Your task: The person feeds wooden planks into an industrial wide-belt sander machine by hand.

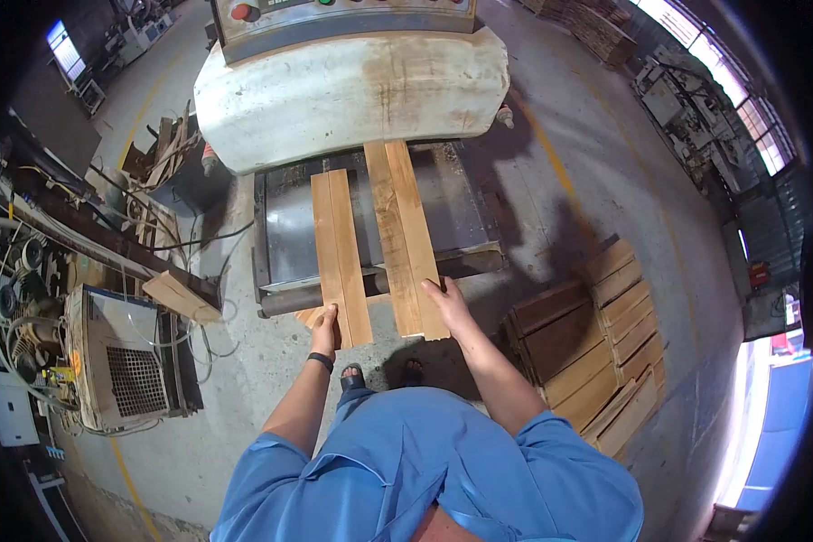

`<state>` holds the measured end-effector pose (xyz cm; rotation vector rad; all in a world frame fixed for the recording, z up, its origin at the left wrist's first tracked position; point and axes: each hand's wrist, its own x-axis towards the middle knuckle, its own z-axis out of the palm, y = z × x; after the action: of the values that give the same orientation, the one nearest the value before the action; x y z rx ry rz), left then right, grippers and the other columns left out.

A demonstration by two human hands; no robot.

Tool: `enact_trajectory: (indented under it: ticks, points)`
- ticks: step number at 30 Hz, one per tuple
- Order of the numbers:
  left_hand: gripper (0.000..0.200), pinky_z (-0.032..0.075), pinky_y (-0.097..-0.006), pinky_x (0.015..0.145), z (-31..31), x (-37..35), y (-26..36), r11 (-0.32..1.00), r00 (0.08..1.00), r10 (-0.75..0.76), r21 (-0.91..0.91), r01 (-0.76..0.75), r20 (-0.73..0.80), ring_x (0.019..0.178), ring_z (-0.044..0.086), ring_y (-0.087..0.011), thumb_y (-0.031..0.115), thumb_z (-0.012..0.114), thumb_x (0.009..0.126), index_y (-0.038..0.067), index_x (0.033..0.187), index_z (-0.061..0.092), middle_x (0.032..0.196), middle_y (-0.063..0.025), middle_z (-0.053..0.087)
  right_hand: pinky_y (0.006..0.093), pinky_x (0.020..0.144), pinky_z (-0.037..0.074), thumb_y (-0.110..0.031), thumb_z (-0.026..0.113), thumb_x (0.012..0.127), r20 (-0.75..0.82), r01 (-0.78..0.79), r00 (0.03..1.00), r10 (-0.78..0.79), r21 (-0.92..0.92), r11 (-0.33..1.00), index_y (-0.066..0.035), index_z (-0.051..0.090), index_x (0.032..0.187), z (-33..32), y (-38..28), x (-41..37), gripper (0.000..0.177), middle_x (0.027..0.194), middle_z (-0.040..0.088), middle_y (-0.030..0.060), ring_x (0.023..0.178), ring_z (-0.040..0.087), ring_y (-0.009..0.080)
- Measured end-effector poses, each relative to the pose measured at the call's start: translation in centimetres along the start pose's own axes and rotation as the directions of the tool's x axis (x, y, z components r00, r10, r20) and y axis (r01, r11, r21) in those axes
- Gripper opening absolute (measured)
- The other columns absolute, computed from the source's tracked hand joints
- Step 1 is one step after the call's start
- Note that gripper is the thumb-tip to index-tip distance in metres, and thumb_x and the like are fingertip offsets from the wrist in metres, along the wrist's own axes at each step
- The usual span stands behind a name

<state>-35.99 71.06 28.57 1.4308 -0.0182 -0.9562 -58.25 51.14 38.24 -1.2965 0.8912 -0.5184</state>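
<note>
My left hand [325, 331] is closed on the near end of a pair of narrow wooden boards [344, 253], thumb on top. My right hand [446, 308] grips the outer edge of a second, longer-reaching pair of wooden boards [397, 217], near its close end. Both pairs lie over the metal bed [285, 212] of a machine. The far ends of the right pair meet the lower edge of the white hood [316, 104]; the left pair stops short of it. Fingers beneath the boards are hidden. Another piece of wood [311, 315] shows partly beside my left hand.
A control panel [352, 20] with buttons tops the machine. Stacked boards [569, 339] lie on the floor at right. At left stand a white unit with a grille [117, 352], loose cables, and a dark bin [185, 181] of wood offcuts. A roller [285, 304] edges the bed.
</note>
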Motion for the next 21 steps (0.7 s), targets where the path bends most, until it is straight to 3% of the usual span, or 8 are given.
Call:
enact_trajectory:
  ticks: [2,4,7,8,11,14,18,21]
  points:
    - [0.051,0.045,-0.026,0.077,0.3,-0.1,-0.3,1.0,1.0,0.012,-0.005,-0.012,0.001,0.086,0.058,-0.012,0.047,0.065,0.093,-0.001,0.111,0.062,0.097,-0.0027,0.064,0.0385,0.093,0.048,-0.047,0.068,0.089,-0.149,0.051,0.987,-0.06,-0.062,0.997,0.012,0.054,0.123,-0.6,6.7,2.2,0.069,0.115,0.066,0.019,0.106,0.063,0.0269]
    - [0.056,0.046,-0.0286,0.087,0.8,0.0,-0.7,1.0,1.0,0.002,-0.023,-0.002,-0.02,0.098,0.06,-0.0156,0.047,0.065,0.093,-0.003,0.117,0.059,0.107,-0.0069,0.065,0.0407,0.098,0.046,-0.056,0.065,0.088,-0.145,0.073,0.986,-0.084,-0.078,0.994,0.014,0.052,0.125,0.1,5.2,1.6,0.081,0.12,0.064,0.0257,0.115,0.061,0.0324]
    - [0.066,0.043,-0.0335,0.101,1.3,-0.3,-0.8,1.0,1.0,0.011,-0.027,-0.011,0.001,0.114,0.059,-0.021,0.048,0.065,0.092,-0.008,0.125,0.055,0.123,-0.013,0.063,0.0357,0.096,0.046,-0.052,0.059,0.095,-0.007,-0.187,0.981,0.192,-0.249,0.95,0.006,0.054,0.125,-2.0,13.5,8.8,0.066,0.121,0.063,0.0168,0.11,0.059,0.0241]
    - [0.066,0.043,-0.0336,0.101,1.2,-0.4,-1.1,1.0,1.0,0.012,-0.029,-0.011,0.001,0.115,0.058,-0.0208,0.048,0.065,0.092,-0.008,0.125,0.054,0.124,-0.0129,0.063,0.0375,0.097,0.045,-0.059,0.059,0.091,-0.147,-0.265,0.964,0.223,-0.416,0.87,0.008,0.052,0.126,-1.1,10.7,7.4,0.076,0.124,0.061,0.0228,0.114,0.059,0.0298]
    - [0.067,0.041,-0.0336,0.103,0.7,0.3,-1.1,0.999,1.0,-0.002,-0.043,0.004,0.025,0.117,0.057,-0.0209,0.048,0.065,0.092,-0.007,0.129,0.053,0.125,-0.0129,0.062,0.0462,0.099,0.044,-0.067,0.053,0.089,-0.166,-0.249,0.968,0.189,-0.547,0.799,0.011,0.049,0.127,-0.4,7.2,6.9,0.088,0.124,0.058,0.0343,0.12,0.056,0.0452]
    - [0.068,0.041,-0.0325,0.102,0.9,-0.6,0.4,0.998,0.998,-0.055,-0.014,0.056,0.026,0.117,0.057,-0.0207,0.048,0.066,0.092,-0.006,0.131,0.052,0.126,-0.0129,0.061,0.046,0.096,0.046,-0.066,0.054,0.089,-0.264,-0.252,0.959,0.098,-0.649,0.718,0.009,0.054,0.121,1.0,4.5,6.1,0.081,0.119,0.062,0.0318,0.116,0.058,0.0446]
    - [0.062,0.044,-0.0333,0.097,-0.1,0.1,0.1,0.998,0.999,-0.032,0.057,0.034,-0.038,0.113,0.058,-0.02,0.046,0.066,0.092,-0.005,0.125,0.055,0.119,-0.0115,0.064,0.0399,0.09,0.047,-0.06,0.058,0.091,-0.135,-0.213,0.974,0.18,-0.295,0.931,0.006,0.061,0.111,1.2,1.3,5.4,0.069,0.11,0.067,0.024,0.108,0.063,0.0329]
    - [0.058,0.044,-0.0334,0.097,-0.2,-0.4,1.4,0.999,0.999,-0.036,0.007,0.036,0.011,0.111,0.059,-0.0202,0.046,0.066,0.092,-0.004,0.12,0.056,0.118,-0.0116,0.064,0.0381,0.09,0.047,-0.057,0.057,0.093,-0.172,-0.038,0.985,-0.019,-0.325,0.945,0.005,0.06,0.114,1.5,4.1,4.2,0.066,0.11,0.067,0.0223,0.107,0.063,0.0288]
